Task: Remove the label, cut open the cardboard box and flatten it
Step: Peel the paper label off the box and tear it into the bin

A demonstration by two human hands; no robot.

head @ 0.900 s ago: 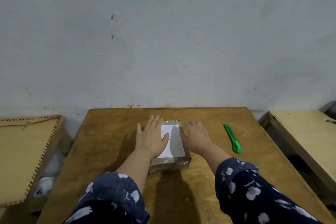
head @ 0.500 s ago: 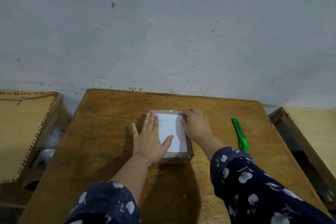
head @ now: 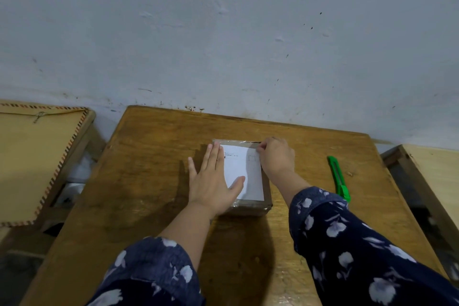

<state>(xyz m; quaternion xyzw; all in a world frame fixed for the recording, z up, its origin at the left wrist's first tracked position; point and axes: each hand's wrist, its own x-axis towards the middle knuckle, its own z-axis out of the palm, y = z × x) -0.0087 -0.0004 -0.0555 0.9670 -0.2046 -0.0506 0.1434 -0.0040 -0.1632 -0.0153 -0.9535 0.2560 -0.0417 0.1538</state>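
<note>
A small cardboard box (head: 249,207) wrapped in clear tape lies in the middle of the wooden table (head: 139,181). A white paper label (head: 244,171) covers its top. My left hand (head: 213,181) lies flat, fingers spread, over the box's left side and the label's left edge. My right hand (head: 275,156) is at the label's far right corner with its fingertips curled and pinching at that corner. A green utility knife (head: 339,179) lies on the table to the right of the box, untouched.
A grey wall stands right behind the table's far edge. A tan board with a stitched border (head: 32,156) sits on a stand at the left. Another wooden surface (head: 432,181) stands at the right, with a gap between it and the table.
My right hand has moved from the box's right side up to the label's far right corner, with its fingers now curled. My left hand stays flat on the box. The view has tilted down.
</note>
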